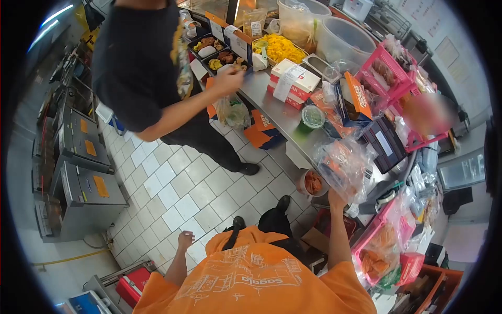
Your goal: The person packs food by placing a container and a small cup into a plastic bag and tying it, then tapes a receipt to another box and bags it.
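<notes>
My right hand point(336, 199) is at the lower edge of a clear plastic bag point(345, 167) on the right side of the counter; its fingers are mostly hidden by the bag. Orange and dark printing shows through the plastic. Below and left of the bag is a round tub point(312, 183) with reddish-orange contents. A cup with a green drink point(312, 118) stands further up the counter edge. My left hand point(185, 239) hangs low over the tiled floor, away from any object, with its fingers loosely curled.
A co-worker in a dark shirt point(133, 68) reaches toward open food boxes point(225, 63). Red and white boxes point(293, 81), a tray of yellow food point(280, 48), clear tubs point(345, 42) and pink baskets point(384, 73) crowd the counter. Steel cabinets point(89, 191) stand left.
</notes>
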Tool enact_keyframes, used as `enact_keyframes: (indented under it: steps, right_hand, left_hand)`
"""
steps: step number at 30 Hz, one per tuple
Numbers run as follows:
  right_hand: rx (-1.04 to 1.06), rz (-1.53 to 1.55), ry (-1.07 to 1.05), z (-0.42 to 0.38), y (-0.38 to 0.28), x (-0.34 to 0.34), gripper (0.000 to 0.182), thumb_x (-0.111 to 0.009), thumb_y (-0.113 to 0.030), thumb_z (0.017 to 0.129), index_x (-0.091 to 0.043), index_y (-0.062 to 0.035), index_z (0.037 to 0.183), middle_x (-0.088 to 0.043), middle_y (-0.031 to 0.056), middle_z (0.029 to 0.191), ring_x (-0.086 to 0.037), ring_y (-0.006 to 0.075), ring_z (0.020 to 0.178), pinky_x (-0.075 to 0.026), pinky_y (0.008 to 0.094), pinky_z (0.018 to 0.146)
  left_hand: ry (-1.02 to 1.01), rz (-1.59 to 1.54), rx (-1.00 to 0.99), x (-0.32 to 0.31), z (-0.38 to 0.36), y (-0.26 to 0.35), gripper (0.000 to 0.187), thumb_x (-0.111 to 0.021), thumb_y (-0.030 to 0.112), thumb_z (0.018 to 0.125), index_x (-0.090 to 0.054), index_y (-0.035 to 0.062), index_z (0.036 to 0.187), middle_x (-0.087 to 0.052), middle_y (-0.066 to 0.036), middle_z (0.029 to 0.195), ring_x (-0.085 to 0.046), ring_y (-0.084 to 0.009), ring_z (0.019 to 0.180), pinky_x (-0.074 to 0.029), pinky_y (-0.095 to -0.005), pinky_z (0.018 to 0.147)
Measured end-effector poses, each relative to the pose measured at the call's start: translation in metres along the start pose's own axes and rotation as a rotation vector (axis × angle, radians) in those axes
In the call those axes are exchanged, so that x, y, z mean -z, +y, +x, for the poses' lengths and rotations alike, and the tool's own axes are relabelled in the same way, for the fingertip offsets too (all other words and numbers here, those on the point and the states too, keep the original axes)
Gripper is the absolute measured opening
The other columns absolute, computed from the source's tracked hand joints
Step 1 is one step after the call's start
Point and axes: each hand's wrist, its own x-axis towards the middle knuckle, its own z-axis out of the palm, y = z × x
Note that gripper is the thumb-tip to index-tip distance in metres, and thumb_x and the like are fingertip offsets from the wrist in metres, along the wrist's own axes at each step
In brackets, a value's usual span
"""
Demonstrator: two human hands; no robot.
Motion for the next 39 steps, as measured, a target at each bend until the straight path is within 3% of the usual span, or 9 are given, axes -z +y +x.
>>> enact_keyframes:
  steps: [4,5,8,10,15,21,26,33,39]
  right_hand:
    - [0.078,0.154,0.019,0.016,-0.002,0.007,0.034,-0.067,-0.025,0.084,-0.068,-0.003,0.111,-0.049,0.025,0.138,-0.044,0.046,0.128,-0.032,0.0559,0.109]
    - [0.111,0.214,0.026,0.028,0.006,0.0,0.035,-0.067,-0.024,0.084,-0.067,-0.0029,0.111,-0.05,0.0246,0.137,-0.044,0.0455,0.128,-0.032,0.0555,0.11]
    - [0.191,0.371,0.023,0.013,0.021,-0.009,0.037,-0.067,-0.021,0.081,-0.066,-0.0027,0.114,-0.051,0.0237,0.136,-0.044,0.0439,0.129,-0.031,0.0545,0.111]
    - [0.17,0.402,-0.018,0.018,0.007,-0.024,0.039,-0.068,-0.019,0.08,-0.065,-0.0025,0.115,-0.052,0.023,0.135,-0.044,0.0428,0.129,-0.031,0.0538,0.112]
    - [0.013,0.437,-0.033,-0.004,-0.003,-0.051,0.045,-0.068,-0.015,0.076,-0.062,-0.0021,0.119,-0.054,0.0213,0.133,-0.043,0.0401,0.131,-0.029,0.0521,0.114]
    - [-0.068,0.217,-0.128,0.052,-0.033,0.046,0.048,-0.071,-0.017,0.076,-0.062,-0.0033,0.121,-0.047,0.023,0.138,-0.038,0.0517,0.13,-0.034,0.0558,0.108]
    - [-0.211,0.392,-0.046,0.066,-0.05,0.041,0.059,-0.06,-0.004,0.071,-0.051,0.0042,0.129,-0.045,0.0235,0.137,-0.024,0.0505,0.141,-0.033,0.0585,0.108]
    - [-0.207,0.442,-0.02,0.064,-0.039,0.049,0.052,-0.065,-0.003,0.073,-0.054,0.0016,0.124,-0.046,0.0216,0.137,-0.03,0.0475,0.139,-0.04,0.054,0.104]
    - [-0.212,0.476,-0.11,0.065,-0.036,0.036,0.026,-0.068,-0.005,0.075,-0.064,-0.0069,0.101,-0.059,0.0084,0.121,-0.046,0.0321,0.129,-0.054,0.043,0.086]
  left_hand:
    - [0.009,0.066,-0.056,-0.061,-0.004,0.076,0.021,-0.057,0.011,0.088,-0.064,0.0014,0.104,-0.073,-0.012,0.086,-0.069,-0.0159,0.069,-0.055,-0.0287,0.055]
    - [-0.16,0.431,-0.576,-0.069,0.013,0.07,0.022,-0.055,0.009,0.088,-0.064,-0.0006,0.105,-0.073,-0.012,0.086,-0.07,-0.0181,0.072,-0.057,-0.0292,0.061]
    - [-0.096,0.48,-0.634,-0.125,0.015,0.085,0.022,-0.058,0.011,0.088,-0.066,0.0008,0.106,-0.073,-0.012,0.088,-0.071,-0.0198,0.079,-0.058,-0.0316,0.071]
    - [-0.196,-0.014,-0.246,-0.159,0.011,0.089,0.019,-0.062,0.012,0.087,-0.069,0.0034,0.103,-0.074,-0.011,0.092,-0.072,-0.0201,0.086,-0.057,-0.0335,0.077]
    - [-0.061,0.689,-0.635,-0.227,-0.009,0.15,0.016,-0.063,0.012,0.089,-0.069,0.0036,0.102,-0.072,-0.012,0.094,-0.07,-0.0239,0.089,-0.054,-0.0363,0.079]
    - [-0.11,0.402,-1.044,-0.341,-0.065,0.388,0.032,-0.064,0.011,0.091,-0.057,-0.0008,0.121,-0.067,-0.016,0.107,-0.066,-0.0277,0.098,-0.05,-0.0361,0.086]
    - [-0.002,0.723,-1.688,-0.421,-0.1,0.545,0.068,-0.078,0.017,0.078,-0.048,0.0161,0.139,-0.045,-0.021,0.138,-0.044,-0.0391,0.129,-0.041,-0.0467,0.104]
    - [-0.123,0.592,-1.601,-0.445,-0.058,0.553,0.062,-0.085,0.027,0.073,-0.059,0.015,0.128,-0.051,-0.02,0.131,-0.048,-0.0369,0.125,-0.042,-0.0436,0.102]
    - [0.078,0.434,-1.588,-0.39,-0.067,0.549,0.055,-0.087,0.029,0.071,-0.065,0.0092,0.118,-0.062,-0.013,0.116,-0.056,-0.0312,0.111,-0.044,-0.0414,0.096]
